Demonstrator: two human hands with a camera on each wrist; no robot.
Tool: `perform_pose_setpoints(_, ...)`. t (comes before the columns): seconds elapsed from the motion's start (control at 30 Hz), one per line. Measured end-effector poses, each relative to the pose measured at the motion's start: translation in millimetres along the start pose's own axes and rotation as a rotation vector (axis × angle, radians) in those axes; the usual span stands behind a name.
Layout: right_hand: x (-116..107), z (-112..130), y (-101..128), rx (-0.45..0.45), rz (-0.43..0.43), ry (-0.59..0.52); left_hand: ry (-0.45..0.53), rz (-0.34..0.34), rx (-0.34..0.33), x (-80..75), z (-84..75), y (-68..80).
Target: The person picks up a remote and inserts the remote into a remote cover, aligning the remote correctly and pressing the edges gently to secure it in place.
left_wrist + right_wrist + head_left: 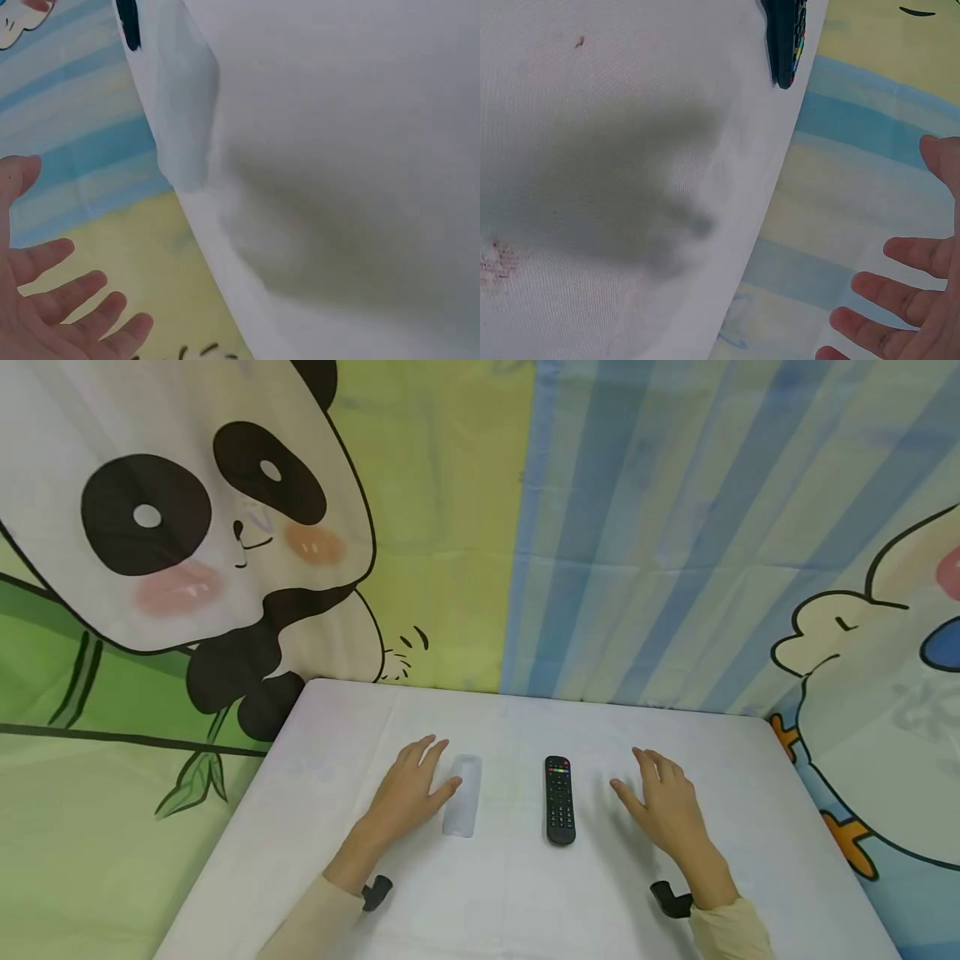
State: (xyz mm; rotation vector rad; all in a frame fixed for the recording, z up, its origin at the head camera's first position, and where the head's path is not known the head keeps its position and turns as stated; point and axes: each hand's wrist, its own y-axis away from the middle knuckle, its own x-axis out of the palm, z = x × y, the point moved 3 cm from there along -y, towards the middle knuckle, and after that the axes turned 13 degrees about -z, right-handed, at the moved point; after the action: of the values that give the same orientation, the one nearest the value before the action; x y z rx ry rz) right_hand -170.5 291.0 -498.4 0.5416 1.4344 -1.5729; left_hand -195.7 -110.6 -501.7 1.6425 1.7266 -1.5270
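Observation:
A black remote control (559, 799) lies lengthwise in the middle of the white table (510, 902). Left of it lies a translucent white remote cover (462, 795). My left hand (412, 785) rests flat with straight, spread fingers, its thumb at the cover's left edge. My right hand (663, 802) is spread flat on the table, a short way right of the remote, holding nothing. In the left wrist view the left hand (52, 307) shows spread fingers, with the cover (184, 97) beyond. The right wrist view has the right hand (907, 300) open and the remote's (786, 37) end at the top.
Cartoon cloth hangs behind and beside the table: a panda (187, 527) at the left, blue stripes (660, 527) and a duck (877, 693) at the right. Small black wrist mounts (377, 892) sit at both cuffs. A few faint stains (499, 259) mark the tablecloth.

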Motion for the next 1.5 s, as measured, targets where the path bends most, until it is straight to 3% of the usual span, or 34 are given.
perform_pose_setpoints(0.37, 13, 12, -2, 0.075, 0.092, -0.076, 0.178, 0.136, -0.100, 35.5, -39.6, -13.2)
perform_pose_setpoints(0.57, 24, 19, -3, 0.186, 0.165, -0.176, 0.286, 0.212, -0.142, 57.8, -56.4, -16.1)
perform_pose_setpoints(0.9, 46, 31, -5, 0.335, 0.250, -0.329, 0.393, 0.248, -0.218, 87.3, -80.8, -17.6)
perform_pose_setpoints(1.2, 62, 37, 0, 0.505, 0.378, -0.485, 0.595, 0.338, -0.355, 111.9, -92.4, -20.5)
perform_pose_setpoints(1.5, 70, 42, 4, 0.549, 0.427, -0.546, 0.705, 0.412, -0.427, 128.2, -104.7, -21.1)
